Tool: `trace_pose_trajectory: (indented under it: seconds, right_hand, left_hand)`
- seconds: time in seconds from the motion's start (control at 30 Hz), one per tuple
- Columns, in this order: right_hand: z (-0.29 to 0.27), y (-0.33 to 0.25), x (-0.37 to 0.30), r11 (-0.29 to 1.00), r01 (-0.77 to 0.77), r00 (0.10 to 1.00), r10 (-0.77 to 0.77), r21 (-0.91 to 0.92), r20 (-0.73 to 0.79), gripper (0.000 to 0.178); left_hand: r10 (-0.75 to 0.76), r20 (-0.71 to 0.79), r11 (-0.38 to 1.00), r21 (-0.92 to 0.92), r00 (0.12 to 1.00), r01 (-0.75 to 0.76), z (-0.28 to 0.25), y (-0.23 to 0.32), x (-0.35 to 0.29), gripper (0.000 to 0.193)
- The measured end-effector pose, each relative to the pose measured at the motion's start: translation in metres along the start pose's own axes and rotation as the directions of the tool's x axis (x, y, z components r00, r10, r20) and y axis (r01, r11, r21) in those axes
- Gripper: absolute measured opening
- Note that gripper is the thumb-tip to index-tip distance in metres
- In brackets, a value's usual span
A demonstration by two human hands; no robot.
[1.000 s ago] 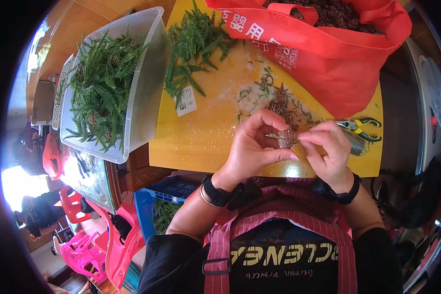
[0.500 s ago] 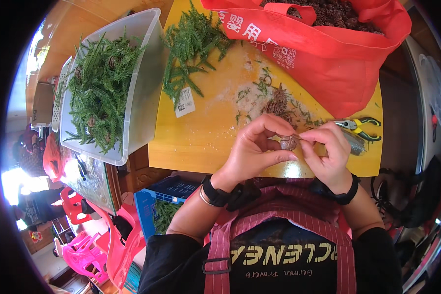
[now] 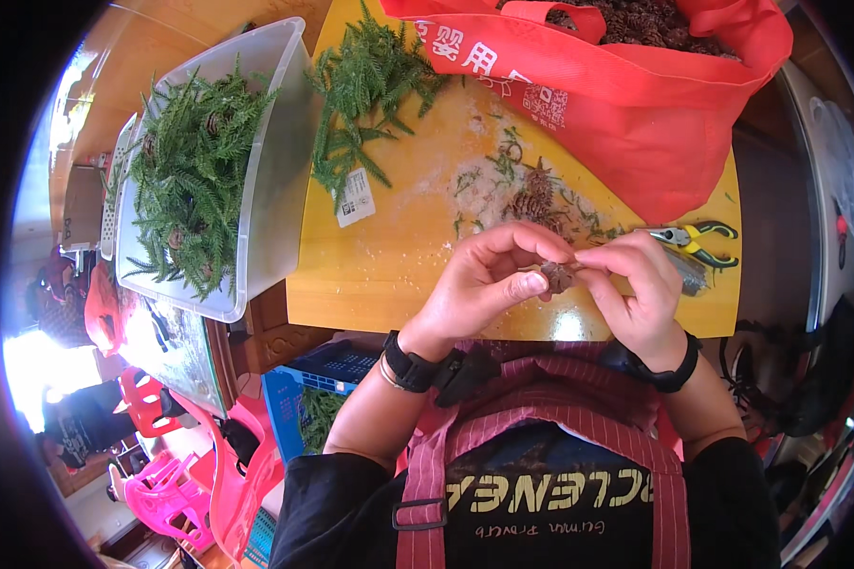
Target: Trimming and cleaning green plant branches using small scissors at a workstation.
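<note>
Over the near edge of the yellow table, my left hand (image 3: pixel 474 284) grips a small brown pine cone (image 3: pixel 558 277) between thumb and fingers. My right hand (image 3: pixel 636 284) is closed in a pinch at the right side of that cone; what lies between its fingertips is too small to make out. Just beyond my hands, more pine cones (image 3: pixel 533 197) lie among white crumbs and green clippings. A pair of pliers (image 3: pixel 700 243) with yellow and black handles rests to the right of my right hand.
A red bag (image 3: pixel 636 142) full of pine cones stands at the far right of the table (image 3: pixel 370 284). Green artificial sprigs (image 3: pixel 365 85) with a white tag (image 3: pixel 356 199) lie far left. Beside them is a clear plastic box (image 3: pixel 273 161) of greenery. A blue crate (image 3: pixel 283 403) sits below.
The pine cone has turned in my left hand, and its scaled face now shows more. My left thumb has tilted upward on it. Both hands stay in nearly the same place.
</note>
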State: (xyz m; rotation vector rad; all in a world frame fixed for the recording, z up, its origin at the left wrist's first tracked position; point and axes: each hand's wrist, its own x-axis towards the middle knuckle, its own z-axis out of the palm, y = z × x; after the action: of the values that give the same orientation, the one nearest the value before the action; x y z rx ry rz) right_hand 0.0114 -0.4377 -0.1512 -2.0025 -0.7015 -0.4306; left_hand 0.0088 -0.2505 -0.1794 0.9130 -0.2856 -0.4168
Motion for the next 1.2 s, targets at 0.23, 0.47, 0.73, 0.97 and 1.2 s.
trace_pose_trajectory:
  seconds: [0.23,0.47,0.73,0.97,1.2]
  right_hand:
    - [-0.002,0.002,0.002,0.996,0.082,0.996,-0.083,0.032,0.043,0.025]
    - [-0.002,0.0,-0.001,0.995,0.075,0.995,-0.079,0.063,0.062,0.024]
    - [-0.003,0.001,0.0,0.978,0.206,0.974,-0.207,0.018,0.088,0.027]
    - [-0.003,-0.003,0.001,0.966,0.254,0.954,-0.242,-0.044,0.175,0.033]
    - [0.003,-0.006,0.002,0.999,0.005,0.954,-0.02,0.051,0.298,0.054]
  left_hand:
    - [-0.06,0.019,0.996,0.059,0.998,0.059,-0.005,0.005,-0.001,0.031]
    - [-0.099,0.01,0.995,0.006,0.995,0.099,-0.005,0.007,-0.003,0.027]
    - [-0.319,0.052,0.945,0.089,0.946,0.314,-0.007,0.017,-0.002,0.027]
    - [-0.308,0.003,0.938,0.17,0.951,0.303,-0.007,0.014,-0.002,0.027]
    - [-0.34,-0.046,0.883,0.329,0.939,0.336,-0.003,0.02,0.0,0.022]
